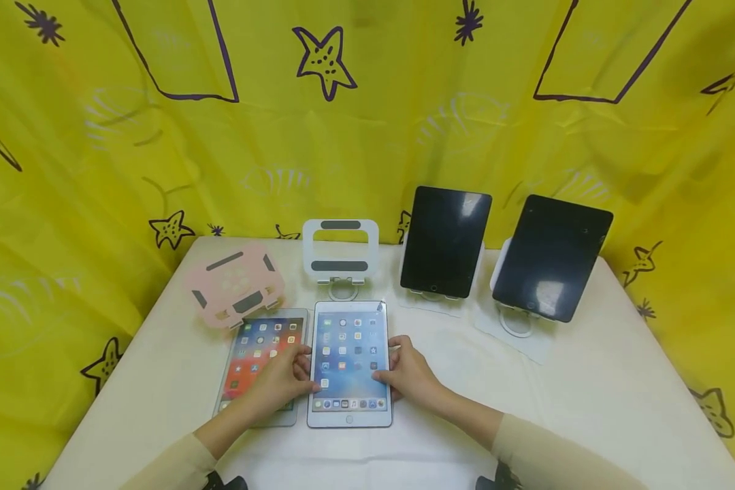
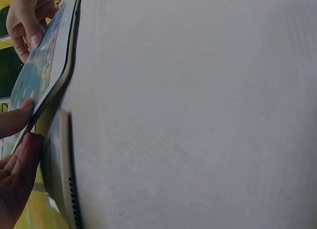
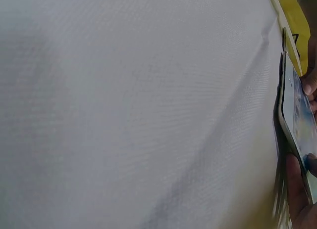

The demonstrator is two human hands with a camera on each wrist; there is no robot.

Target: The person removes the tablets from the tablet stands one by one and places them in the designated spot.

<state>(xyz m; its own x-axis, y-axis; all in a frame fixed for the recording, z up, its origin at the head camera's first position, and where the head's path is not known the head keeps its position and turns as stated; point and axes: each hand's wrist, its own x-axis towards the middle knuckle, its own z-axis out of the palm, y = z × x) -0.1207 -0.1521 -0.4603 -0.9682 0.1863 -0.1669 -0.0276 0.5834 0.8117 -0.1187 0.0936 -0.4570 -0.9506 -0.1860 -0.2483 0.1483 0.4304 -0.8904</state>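
Observation:
A white tablet (image 1: 350, 381) with a blue home screen of app icons is held between both hands near the table's front. On its left edge, my left hand (image 1: 282, 378) pinches it with the thumb over the front. My right hand (image 1: 414, 374) grips the right edge the same way, thumb on the screen. In the left wrist view the tablet (image 2: 60, 51) stands slightly off the table, fingers beneath its rim. Under my left forearm lies a second white tablet (image 1: 254, 347) with a red and blue screen, partly covered by that arm.
Behind the tablets stand a pink tablet stand (image 1: 235, 279) and a white tablet stand (image 1: 340, 252). Farther right, two dark-screened tablets, one upright (image 1: 446, 241) and one tilted (image 1: 551, 255), rest on white stands. A yellow patterned curtain (image 1: 367, 136) hangs around the white table (image 1: 465, 435).

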